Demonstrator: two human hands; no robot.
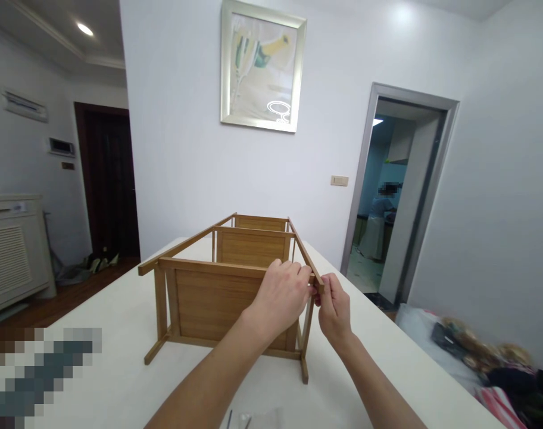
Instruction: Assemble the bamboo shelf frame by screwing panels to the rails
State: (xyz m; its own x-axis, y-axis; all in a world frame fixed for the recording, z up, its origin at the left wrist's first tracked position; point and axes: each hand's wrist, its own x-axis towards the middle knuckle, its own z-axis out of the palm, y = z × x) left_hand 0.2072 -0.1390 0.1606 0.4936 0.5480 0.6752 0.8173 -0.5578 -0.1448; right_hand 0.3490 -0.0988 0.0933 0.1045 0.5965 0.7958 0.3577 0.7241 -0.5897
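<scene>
A light-brown wooden shelf rack (218, 298) lies on its side on the white table (97, 363), its several panels running away from me. My left hand (283, 295) is closed at the right end of the near panel's upper edge, with its fingertips curled out of sight. Against the near end of the upper right rail is my right hand (334, 307), closed around the wood with thumb and fingers pinched. Both hands nearly meet at this corner. Whether a small part sits between the fingers is hidden.
A clear plastic bag (265, 419) and a thin dark rod (229, 419) lie at the table's near edge. Clothes and bags (490, 363) are heaped at the right. A person (378, 220) stands beyond the doorway. A pale cabinet (15, 250) is at the left.
</scene>
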